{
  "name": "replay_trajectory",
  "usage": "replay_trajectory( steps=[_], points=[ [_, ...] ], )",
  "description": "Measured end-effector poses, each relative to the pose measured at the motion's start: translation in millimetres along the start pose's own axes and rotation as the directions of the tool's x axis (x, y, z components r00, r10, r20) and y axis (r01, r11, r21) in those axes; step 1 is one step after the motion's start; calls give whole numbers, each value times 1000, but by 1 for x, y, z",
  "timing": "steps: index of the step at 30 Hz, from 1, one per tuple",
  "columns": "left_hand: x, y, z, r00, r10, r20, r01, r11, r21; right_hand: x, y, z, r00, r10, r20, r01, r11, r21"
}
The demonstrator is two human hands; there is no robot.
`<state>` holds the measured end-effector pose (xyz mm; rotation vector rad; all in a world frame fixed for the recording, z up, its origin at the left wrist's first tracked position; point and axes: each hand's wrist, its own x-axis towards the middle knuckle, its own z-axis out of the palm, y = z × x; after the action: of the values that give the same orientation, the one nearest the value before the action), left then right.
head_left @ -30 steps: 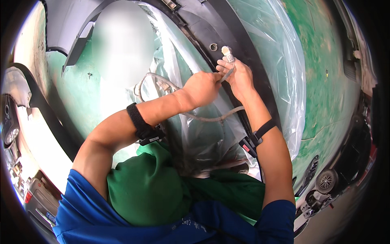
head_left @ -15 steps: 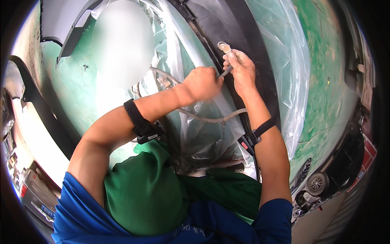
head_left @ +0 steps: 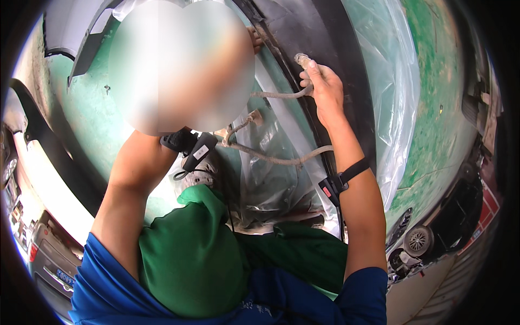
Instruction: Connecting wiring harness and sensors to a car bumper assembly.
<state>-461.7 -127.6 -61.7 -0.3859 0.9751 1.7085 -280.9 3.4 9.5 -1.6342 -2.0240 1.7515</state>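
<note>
My right hand (head_left: 324, 89) grips a dirty, pale connector (head_left: 303, 59) on the end of a grey corrugated harness (head_left: 279, 95), held over the long black car bumper part (head_left: 357, 103). My left hand (head_left: 255, 39) is stretched to the upper middle, beside the part's inner edge. Only some of its fingertips show; the rest is hidden by a blurred patch, so its grip is unclear. A lower harness branch (head_left: 292, 161) loops toward the part, with another small connector (head_left: 253, 116) nearby. Clear plastic sheeting (head_left: 271, 195) lies beneath.
Black trim pieces stand at upper left (head_left: 81, 57) and far left (head_left: 40, 124). Green floor (head_left: 433, 65) shows around the sheeting. A grey vehicle (head_left: 46, 260) is at lower left, a dark car (head_left: 444, 216) at lower right. A shoe (head_left: 195, 179) shows below my left arm.
My left hand has left the harness beside my right hand and moved up and away. The harness now stretches leftward from my right hand, which has closed round the connector.
</note>
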Motion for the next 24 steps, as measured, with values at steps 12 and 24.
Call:
replay_trajectory(
  steps=[12,24],
  points=[
    [29,10,-7,860,-57,507,290,873,-392,-1,-36,6,992,108,69,-65,889,-454],
    [16,-22,25,812,-459,359,544,819,-184,-4,-33,-7,987,12,163,53,920,-388]
  ],
)
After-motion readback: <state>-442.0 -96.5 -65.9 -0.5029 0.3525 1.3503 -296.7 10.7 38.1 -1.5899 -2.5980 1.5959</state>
